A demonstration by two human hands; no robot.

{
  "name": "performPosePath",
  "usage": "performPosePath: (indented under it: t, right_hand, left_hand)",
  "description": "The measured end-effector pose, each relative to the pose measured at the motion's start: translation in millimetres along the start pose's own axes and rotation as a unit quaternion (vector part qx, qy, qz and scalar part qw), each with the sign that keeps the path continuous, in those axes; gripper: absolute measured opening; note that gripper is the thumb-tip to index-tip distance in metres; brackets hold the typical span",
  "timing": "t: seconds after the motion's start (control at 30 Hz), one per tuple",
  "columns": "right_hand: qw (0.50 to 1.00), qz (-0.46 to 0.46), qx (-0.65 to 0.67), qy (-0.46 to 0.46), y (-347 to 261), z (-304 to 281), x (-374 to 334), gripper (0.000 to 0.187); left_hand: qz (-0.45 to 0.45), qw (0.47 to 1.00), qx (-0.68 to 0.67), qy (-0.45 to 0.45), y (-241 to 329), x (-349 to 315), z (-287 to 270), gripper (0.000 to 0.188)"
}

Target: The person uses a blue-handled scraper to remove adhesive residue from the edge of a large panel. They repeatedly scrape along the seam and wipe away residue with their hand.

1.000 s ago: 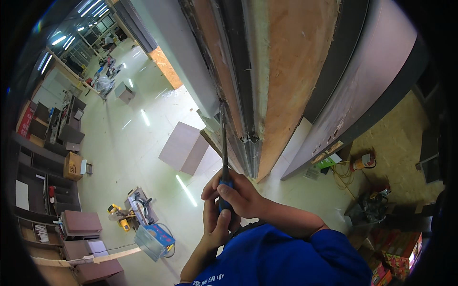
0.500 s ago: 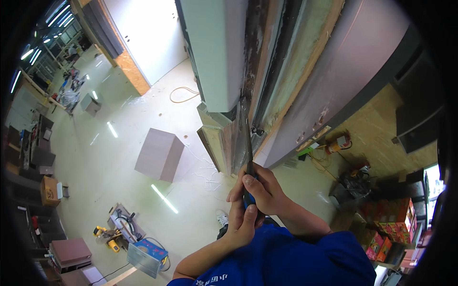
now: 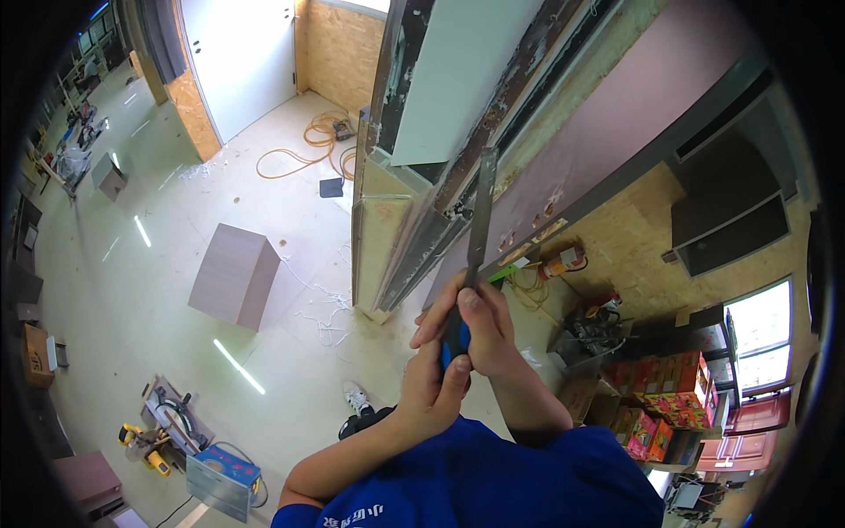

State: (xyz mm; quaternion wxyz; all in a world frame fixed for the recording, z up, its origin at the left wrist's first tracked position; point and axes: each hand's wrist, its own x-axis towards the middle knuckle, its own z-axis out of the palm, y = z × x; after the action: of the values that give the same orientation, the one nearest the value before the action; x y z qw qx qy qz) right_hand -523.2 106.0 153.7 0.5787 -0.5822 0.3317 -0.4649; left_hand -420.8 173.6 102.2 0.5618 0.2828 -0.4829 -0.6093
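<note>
Both my hands grip one long flat metal tool (image 3: 480, 220) with a blue and black handle (image 3: 452, 341). My left hand (image 3: 429, 380) wraps the handle from below. My right hand (image 3: 489, 331) closes over the handle's upper part, its fingers near the blade's base. The blade points up and lies along a dark, worn metal channel (image 3: 493, 141) between a pale panel (image 3: 458, 79) and a wooden strip. My blue sleeves fill the lower edge.
Far below on the tiled floor stand a grey cabinet box (image 3: 233, 275), a coiled orange cable (image 3: 308, 145), a saw (image 3: 167, 421) and a blue case (image 3: 220, 471). My shoe (image 3: 356, 398) shows beneath. Colourful boxes (image 3: 656, 400) and tools sit at the right.
My head has turned, so the floor and door slid across the view. Both hands keep their hold on the tool, and the blade now reaches higher along the dark channel.
</note>
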Motion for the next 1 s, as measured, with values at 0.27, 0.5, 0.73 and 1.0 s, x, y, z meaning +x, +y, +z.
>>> performPosePath:
  t: [0.27,0.5,0.73,1.0]
  right_hand:
    - [1.000,0.020,-0.002,-0.004,-7,-4,14,0.028]
    - [0.998,0.061,0.008,0.003,12,-1,3,0.031]
    - [1.000,0.009,0.002,0.023,-1,7,-5,0.027]
    - [0.999,0.039,0.001,0.014,-17,6,15,0.025]
  left_hand:
    - [0.003,0.999,-0.051,0.008,-5,14,3,0.046]
    - [-0.050,0.996,-0.066,0.042,-5,0,3,0.048]
    - [0.036,0.999,0.010,0.016,0,0,0,0.045]
    - [0.009,0.999,-0.034,0.008,7,13,-1,0.048]
